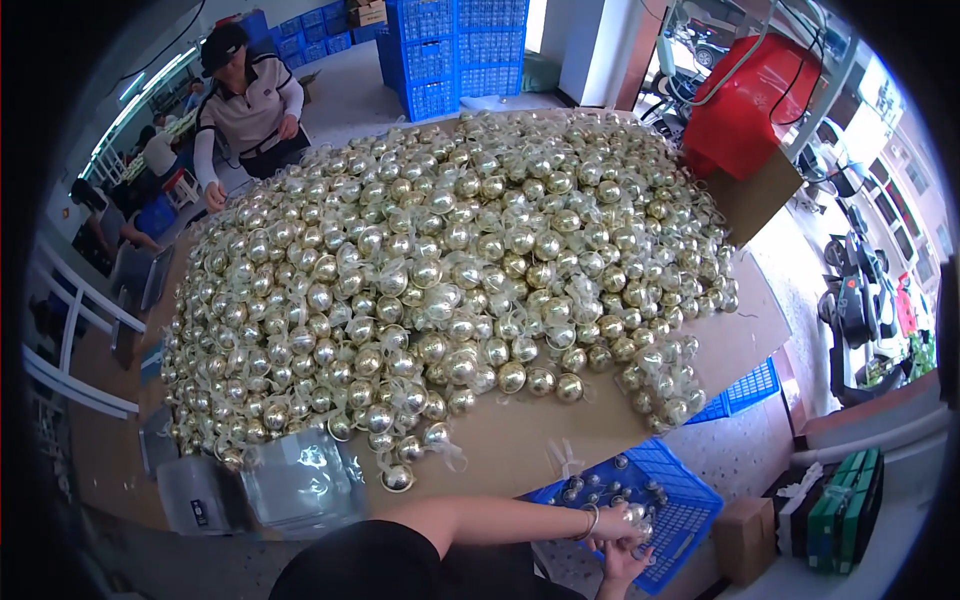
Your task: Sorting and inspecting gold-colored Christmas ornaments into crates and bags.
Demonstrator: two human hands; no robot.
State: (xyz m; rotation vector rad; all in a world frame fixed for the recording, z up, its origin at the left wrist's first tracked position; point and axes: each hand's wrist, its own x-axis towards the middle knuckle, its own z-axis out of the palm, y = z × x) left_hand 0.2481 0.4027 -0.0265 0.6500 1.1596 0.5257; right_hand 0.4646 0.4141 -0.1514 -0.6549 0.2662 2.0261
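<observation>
A big heap of shiny pale-gold balls point(430, 270), with clear wrapping and pale ribbons, covers most of the brown table. Off its front right edge, my left hand point(622, 521), with a bangle at the wrist, is closed on a few shiny balls point(642, 518). Just below it my right hand point(622, 564) has its fingers spread apart, close under those balls. Both hands are over a blue plastic crate point(685, 500) with several balls lying inside. Parts of the fingers are hidden by the balls.
Clear plastic bags point(300, 480) lie on the table's front left. A cardboard box point(745, 538) and a green box point(845, 510) stand right of the crate. Another person point(248, 105) works at the far left. Stacked blue crates point(455, 50) stand behind; a red cloth point(740, 110) hangs back right.
</observation>
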